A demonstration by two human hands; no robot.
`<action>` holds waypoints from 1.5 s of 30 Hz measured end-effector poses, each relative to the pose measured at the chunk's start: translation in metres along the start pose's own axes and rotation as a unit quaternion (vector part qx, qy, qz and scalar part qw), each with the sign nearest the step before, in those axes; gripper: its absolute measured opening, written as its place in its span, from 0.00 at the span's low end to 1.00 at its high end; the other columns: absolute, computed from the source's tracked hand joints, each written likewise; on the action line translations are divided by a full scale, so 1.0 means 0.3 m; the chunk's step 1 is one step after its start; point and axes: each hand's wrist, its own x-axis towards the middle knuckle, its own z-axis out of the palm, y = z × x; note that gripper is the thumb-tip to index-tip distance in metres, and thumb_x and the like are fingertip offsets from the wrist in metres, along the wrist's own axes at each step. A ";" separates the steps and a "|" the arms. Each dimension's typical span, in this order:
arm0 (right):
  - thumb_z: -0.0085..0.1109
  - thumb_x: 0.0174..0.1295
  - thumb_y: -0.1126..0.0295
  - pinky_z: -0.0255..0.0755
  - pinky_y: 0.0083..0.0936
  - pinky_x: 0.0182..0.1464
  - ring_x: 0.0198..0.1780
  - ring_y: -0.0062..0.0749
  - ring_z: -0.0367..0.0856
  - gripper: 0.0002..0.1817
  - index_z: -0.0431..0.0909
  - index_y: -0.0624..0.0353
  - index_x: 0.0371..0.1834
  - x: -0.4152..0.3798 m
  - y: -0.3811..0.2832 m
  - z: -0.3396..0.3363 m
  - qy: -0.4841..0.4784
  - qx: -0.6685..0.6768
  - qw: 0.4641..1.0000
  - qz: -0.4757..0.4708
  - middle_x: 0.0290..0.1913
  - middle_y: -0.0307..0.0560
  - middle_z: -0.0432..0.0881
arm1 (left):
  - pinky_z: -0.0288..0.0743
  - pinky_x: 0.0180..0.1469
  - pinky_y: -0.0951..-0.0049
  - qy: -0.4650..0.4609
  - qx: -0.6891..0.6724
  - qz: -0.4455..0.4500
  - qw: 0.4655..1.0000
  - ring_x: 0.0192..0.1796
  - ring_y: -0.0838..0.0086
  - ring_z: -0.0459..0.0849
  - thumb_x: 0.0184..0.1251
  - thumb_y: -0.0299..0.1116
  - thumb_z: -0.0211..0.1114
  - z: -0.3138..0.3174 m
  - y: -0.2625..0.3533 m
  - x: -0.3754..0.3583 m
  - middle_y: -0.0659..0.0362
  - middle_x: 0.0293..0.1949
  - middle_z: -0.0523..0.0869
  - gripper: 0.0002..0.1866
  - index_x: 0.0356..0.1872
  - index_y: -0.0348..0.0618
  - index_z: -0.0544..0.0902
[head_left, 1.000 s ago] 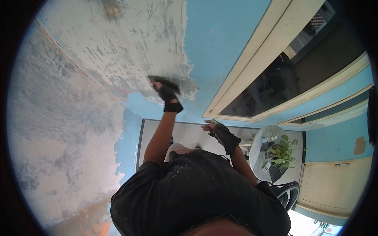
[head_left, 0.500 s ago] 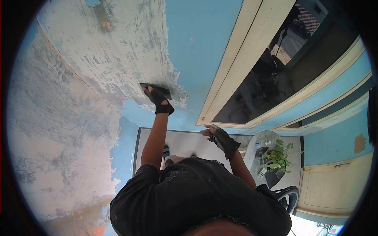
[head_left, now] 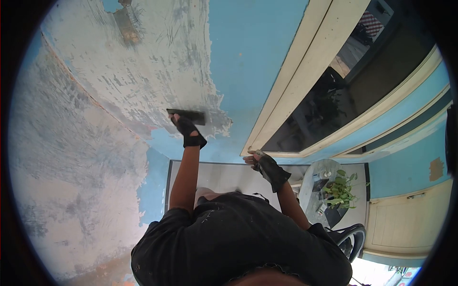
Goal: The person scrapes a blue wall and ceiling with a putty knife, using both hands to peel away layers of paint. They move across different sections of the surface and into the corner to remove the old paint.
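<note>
In a black fingerless glove, my left hand [head_left: 183, 126] is closed on a plastering trowel [head_left: 194, 117], whose dark, flat blade looks blurred. The blade lies against the wall at the lower edge of the grey-white plaster patch [head_left: 162, 66], close to its ragged border with the blue paint [head_left: 253, 43]. The handle is hidden by my fingers. My right hand [head_left: 267, 167], also in a fingerless glove, holds nothing visible. Its fingers stretch out near the lower corner of the cream window frame [head_left: 255, 143]; contact cannot be made out.
To the right stand a small glass-topped table [head_left: 312, 178] and a leafy potted plant [head_left: 341, 190]. Behind them is a black chair [head_left: 355, 238]. A cream door [head_left: 400, 219] lies at far right. Another scraped wall [head_left: 81, 181] meets this one along a cracked corner.
The trowel and my left hand have moved slightly down the wall, and the blade has turned a little. My right hand stays in nearly the same place. The view has shifted slightly.
</note>
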 end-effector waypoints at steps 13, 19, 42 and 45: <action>0.53 0.79 0.52 0.72 0.27 0.58 0.61 0.29 0.80 0.28 0.68 0.58 0.73 0.278 0.104 0.363 0.053 0.029 0.998 -0.032 0.62 0.50 0.83 | 0.65 0.72 0.60 0.071 -0.097 -0.105 0.987 0.66 0.61 0.75 0.86 0.53 0.42 -0.219 0.206 0.587 0.47 0.71 0.74 0.31 0.73 0.36 0.70; 0.52 0.79 0.49 0.69 0.27 0.60 0.63 0.29 0.79 0.29 0.68 0.57 0.73 0.480 0.180 0.639 0.003 0.000 1.000 0.001 0.62 0.47 0.83 | 0.45 0.82 0.66 -0.011 -0.048 -0.033 0.998 0.81 0.65 0.59 0.84 0.55 0.49 -0.339 0.021 0.626 0.52 0.83 0.56 0.40 0.83 0.38 0.52; 0.53 0.78 0.50 0.69 0.27 0.62 0.62 0.28 0.79 0.30 0.68 0.58 0.74 0.418 0.130 0.692 -0.042 -0.057 0.995 0.067 0.62 0.47 0.83 | 0.53 0.82 0.57 0.047 -0.007 -0.149 0.988 0.82 0.58 0.58 0.80 0.63 0.50 -0.339 -0.046 0.957 0.52 0.86 0.41 0.48 0.84 0.42 0.41; 0.52 0.79 0.51 0.69 0.25 0.60 0.61 0.28 0.79 0.29 0.68 0.59 0.73 0.376 0.082 0.624 -0.048 -0.075 0.995 0.037 0.60 0.46 0.84 | 0.62 0.77 0.50 0.018 -0.098 -0.204 0.974 0.80 0.55 0.61 0.79 0.64 0.50 -0.273 0.431 0.851 0.50 0.85 0.44 0.47 0.85 0.48 0.42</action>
